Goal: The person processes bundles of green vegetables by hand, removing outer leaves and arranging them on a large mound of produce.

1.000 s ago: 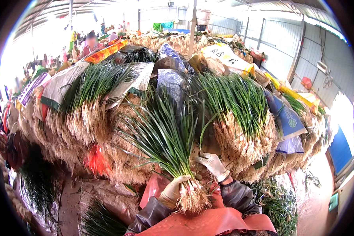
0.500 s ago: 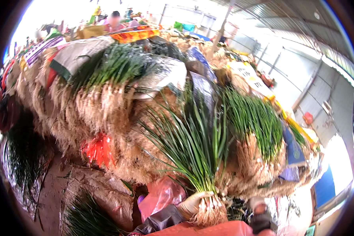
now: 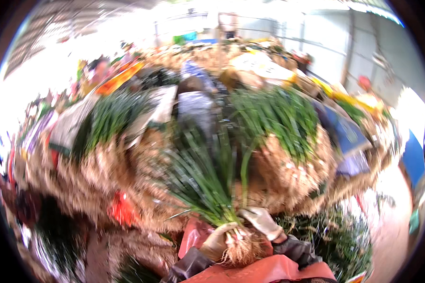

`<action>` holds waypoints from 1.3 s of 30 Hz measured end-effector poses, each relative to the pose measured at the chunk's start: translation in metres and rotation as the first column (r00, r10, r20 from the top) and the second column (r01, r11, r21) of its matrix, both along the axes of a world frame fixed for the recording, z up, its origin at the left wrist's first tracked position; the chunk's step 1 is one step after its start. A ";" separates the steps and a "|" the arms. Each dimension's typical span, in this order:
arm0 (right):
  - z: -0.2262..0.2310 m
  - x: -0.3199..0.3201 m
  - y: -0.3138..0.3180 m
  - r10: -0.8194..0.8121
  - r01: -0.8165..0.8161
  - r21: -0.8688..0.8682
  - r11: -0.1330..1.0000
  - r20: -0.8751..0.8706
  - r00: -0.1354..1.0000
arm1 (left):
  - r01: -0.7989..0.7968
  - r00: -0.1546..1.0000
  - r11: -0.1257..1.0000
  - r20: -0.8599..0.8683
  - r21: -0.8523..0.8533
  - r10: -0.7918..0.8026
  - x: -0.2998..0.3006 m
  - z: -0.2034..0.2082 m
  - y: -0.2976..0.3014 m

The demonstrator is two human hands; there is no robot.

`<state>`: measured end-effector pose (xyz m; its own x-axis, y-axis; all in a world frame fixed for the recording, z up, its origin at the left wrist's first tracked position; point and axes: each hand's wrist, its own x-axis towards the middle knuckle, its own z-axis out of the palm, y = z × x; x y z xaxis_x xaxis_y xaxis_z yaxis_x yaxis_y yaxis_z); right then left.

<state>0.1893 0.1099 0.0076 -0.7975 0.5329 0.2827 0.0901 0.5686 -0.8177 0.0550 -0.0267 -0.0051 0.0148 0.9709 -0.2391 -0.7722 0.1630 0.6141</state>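
My gloved left hand point(image 3: 214, 242) is closed round the lower stems of a bunch of green onions point(image 3: 208, 174). The green leaves fan upward and to the left, and the pale bulbs and tangled roots point(image 3: 243, 250) hang below the hand. At the right side of the bunch, my gloved right hand point(image 3: 262, 222) has its fingers closed at the bottom of one green onion stalk point(image 3: 244, 179), which stands apart from the rest. Motion blurs the fingertips somewhat. A red apron point(image 3: 264, 271) lies across my front, below both hands.
Ahead rises a wide heap of onions with roots facing me. Loose green leaves point(image 3: 330, 240) lie low on the right. Another green pile point(image 3: 59, 231) lies at the left. A blue-grey sack point(image 3: 342, 127) covers part of the heap. People sit at the far left.
My right hand has come in from the lower right to the bunch. One stalk now stands apart at its fingers. The view has turned right; my left hand keeps its hold.
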 end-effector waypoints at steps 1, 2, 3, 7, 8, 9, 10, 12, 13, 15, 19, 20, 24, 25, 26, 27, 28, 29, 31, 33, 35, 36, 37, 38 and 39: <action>0.000 0.000 -0.001 -0.052 0.056 -0.090 0.994 0.043 0.998 | -0.087 0.992 0.989 0.081 -0.118 0.097 0.008 0.012 -0.002; -0.030 0.000 0.007 -0.086 0.114 0.194 0.974 -0.145 0.986 | -0.057 0.998 0.994 -0.023 -0.095 0.055 0.007 0.000 0.002; -0.026 0.002 0.010 -0.086 0.125 0.219 0.968 -0.180 0.980 | -0.117 0.988 0.990 -0.109 -0.083 0.107 0.008 -0.008 0.003; -0.034 0.016 0.029 -0.015 0.089 0.425 0.901 -0.173 0.985 | -0.330 0.868 0.934 -0.433 -0.137 0.243 0.028 0.002 0.019; -0.036 0.021 0.035 0.023 0.104 0.449 0.887 -0.268 0.963 | -0.360 0.835 0.929 -0.473 -0.084 0.280 0.028 -0.003 0.021; -0.039 0.022 0.039 0.057 0.124 0.482 0.868 -0.344 0.937 | -0.375 0.820 0.919 -0.508 -0.126 0.265 0.015 -0.022 0.023; -0.056 0.016 0.047 0.021 0.140 0.500 0.854 -0.302 0.953 | -0.410 0.794 0.904 -0.534 -0.118 0.291 0.014 -0.028 0.031; -0.066 0.020 0.055 0.021 0.152 0.484 0.861 -0.333 0.943 | -0.492 0.759 0.864 -0.537 -0.105 0.367 0.015 -0.043 0.036; -0.072 0.020 0.057 -0.002 0.203 0.453 0.868 -0.407 0.914 | -0.492 0.733 0.866 -0.581 -0.092 0.355 0.013 -0.045 0.037; -0.072 0.024 0.061 -0.084 0.255 0.307 0.917 -0.476 0.876 | -0.459 0.700 0.888 -0.626 -0.026 0.343 -0.003 -0.063 0.032; -0.074 0.035 0.085 -0.158 0.270 0.250 0.930 -0.392 0.906 | -0.503 0.644 0.864 -0.680 -0.031 0.351 0.015 -0.053 0.043; -0.074 0.040 0.089 -0.148 0.247 0.302 0.921 -0.316 0.937 | -0.508 0.639 0.861 -0.683 -0.029 0.353 0.016 -0.053 0.044; -0.074 0.043 0.081 -0.162 0.139 -0.085 0.987 -0.387 0.908 | -0.499 0.641 0.866 -0.685 -0.028 0.347 0.017 -0.055 0.043; -0.075 0.041 0.077 -0.127 0.081 -0.140 0.987 -0.368 0.921 | -0.489 0.642 0.872 -0.684 -0.016 0.347 0.016 -0.056 0.047; -0.076 0.038 0.074 -0.091 0.023 -0.194 0.981 -0.349 0.933 | -0.477 0.649 0.879 -0.676 -0.004 0.349 0.018 -0.058 0.050; -0.077 0.036 0.067 -0.045 -0.042 -0.256 0.966 -0.325 0.945 | -0.473 0.661 0.881 -0.659 0.007 0.360 0.022 -0.057 0.052; -0.049 0.049 0.073 0.067 -0.165 -0.359 0.919 -0.272 0.960 | -0.462 0.698 0.886 -0.608 0.021 0.379 0.027 -0.054 0.060; -0.053 0.043 0.067 0.094 -0.214 -0.414 0.885 -0.290 0.952 | -0.474 0.725 0.880 -0.553 0.034 0.411 0.037 -0.052 0.058; -0.064 0.036 0.058 0.014 -0.087 -0.294 0.952 -0.241 0.971 | -0.374 0.780 0.927 -0.551 -0.031 0.297 0.029 -0.056 0.046; -0.061 0.040 0.058 0.058 -0.085 -0.272 0.958 -0.105 0.993 | -0.470 0.834 0.870 -0.399 -0.148 0.382 0.056 -0.046 0.047; -0.057 0.042 0.063 0.156 -0.262 -0.489 0.832 -0.247 0.956 | -0.298 0.869 0.949 -0.440 -0.100 0.227 0.052 -0.032 0.047; -0.067 0.035 0.062 0.149 -0.361 -0.587 0.724 -0.379 0.913 | -0.297 0.858 0.955 -0.440 0.000 0.267 0.052 -0.027 0.052; -0.078 0.032 0.060 0.103 -0.446 -0.665 0.599 -0.488 0.867 | -0.277 0.851 0.956 -0.437 0.098 0.291 0.056 -0.022 0.063; -0.065 0.043 0.068 0.112 -0.402 -0.828 0.391 -0.391 0.914 | -0.368 0.825 0.921 -0.412 0.126 0.386 0.085 0.011 0.081; -0.069 0.042 0.069 0.074 -0.362 -0.814 0.454 -0.371 0.926 | -0.348 0.849 0.927 -0.374 0.136 0.374 0.089 0.019 0.083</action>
